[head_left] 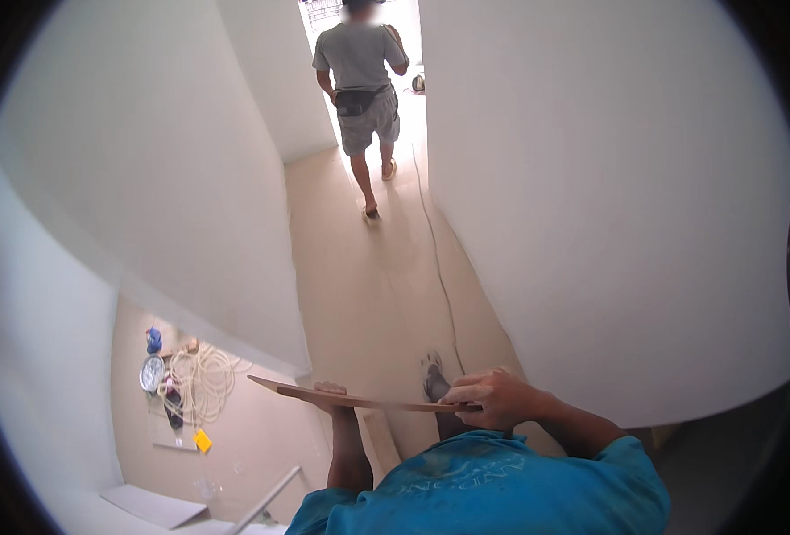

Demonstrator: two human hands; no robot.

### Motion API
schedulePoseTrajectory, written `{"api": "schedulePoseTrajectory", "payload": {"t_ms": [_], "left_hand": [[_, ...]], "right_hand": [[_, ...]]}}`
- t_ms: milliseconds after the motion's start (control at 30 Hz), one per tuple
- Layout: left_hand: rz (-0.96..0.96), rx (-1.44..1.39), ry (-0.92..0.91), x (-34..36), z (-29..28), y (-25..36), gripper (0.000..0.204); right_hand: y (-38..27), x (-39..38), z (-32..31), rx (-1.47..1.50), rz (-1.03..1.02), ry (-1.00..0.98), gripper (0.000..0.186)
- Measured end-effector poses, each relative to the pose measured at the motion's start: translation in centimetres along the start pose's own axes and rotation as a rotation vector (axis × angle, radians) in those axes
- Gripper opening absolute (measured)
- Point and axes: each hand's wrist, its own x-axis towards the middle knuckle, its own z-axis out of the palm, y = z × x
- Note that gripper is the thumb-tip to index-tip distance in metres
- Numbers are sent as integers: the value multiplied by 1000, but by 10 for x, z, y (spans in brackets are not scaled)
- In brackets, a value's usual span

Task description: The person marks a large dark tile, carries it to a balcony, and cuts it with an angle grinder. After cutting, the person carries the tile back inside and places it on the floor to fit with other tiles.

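Observation:
A long, thin wooden board (404,406) runs crosswise in front of my body at the bottom middle. My left hand (332,399) grips it toward its left part, with fingertips over the edge. My right hand (493,399) holds its right end, fingers curled onto the board. My foot in a sandal (432,379) shows on the beige floor just beyond the board. A narrow pale piece (380,441) stands or lies below it, partly hidden by my body.
Another person (355,67) walks away through a corridor between white walls (591,178) toward a bright opening. A cord (439,276) runs along the floor. At lower left are a coiled hose (207,379), small objects, a white sheet (154,504) and a white pole (265,499).

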Motion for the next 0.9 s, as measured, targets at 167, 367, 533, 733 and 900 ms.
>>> {"api": "schedulePoseTrajectory", "payload": {"t_ms": [167, 367, 533, 733, 900], "left_hand": [[-26, -273, -258, 140, -116, -2, 68], [375, 850, 715, 357, -5, -81, 88], [103, 326, 100, 409, -174, -66, 98], [142, 17, -208, 661, -337, -72, 37], [-71, 98, -96, 867, -401, -142, 24]], "right_hand": [[120, 146, -53, -26, -139, -39, 24], [190, 351, -184, -51, -145, -194, 27], [274, 445, -178, -72, -76, -319, 36], [402, 654, -268, 19, -234, -49, 26], [470, 748, -350, -9, -167, 165, 21]]}}
